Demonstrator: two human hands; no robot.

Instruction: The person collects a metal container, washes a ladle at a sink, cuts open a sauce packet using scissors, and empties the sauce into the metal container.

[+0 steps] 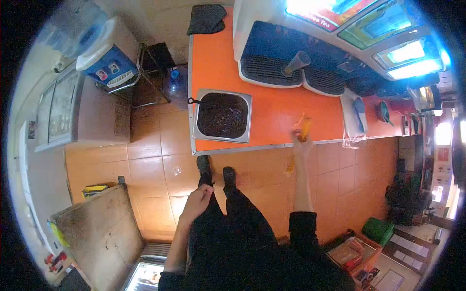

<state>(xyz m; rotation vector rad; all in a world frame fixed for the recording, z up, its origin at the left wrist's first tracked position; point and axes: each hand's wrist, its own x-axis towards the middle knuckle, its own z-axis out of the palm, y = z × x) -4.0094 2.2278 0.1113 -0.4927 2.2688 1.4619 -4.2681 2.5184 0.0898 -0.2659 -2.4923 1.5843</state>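
Observation:
Out over the front edge of the orange counter (276, 111), my right hand (302, 138) is closed around a yellow object (306, 129), too blurred to identify. My left hand (200, 198) is held low in front of my body, above my legs, with its fingers curled together; whether anything small is inside is hidden. A square metal container (223, 139) sits at the counter's left end, with dark contents and a black-handled utensil (194, 101) resting across its rim. To the right of my right hand lies a clear plastic bag (353, 138) at the counter edge.
A drinks machine with drip trays (272, 72) and a clear cup (298, 62) stands along the counter's back. A dark cloth (208, 19) lies at the far left end. A water dispenser (109, 58) is at upper left, a brown board (102, 237) at lower left.

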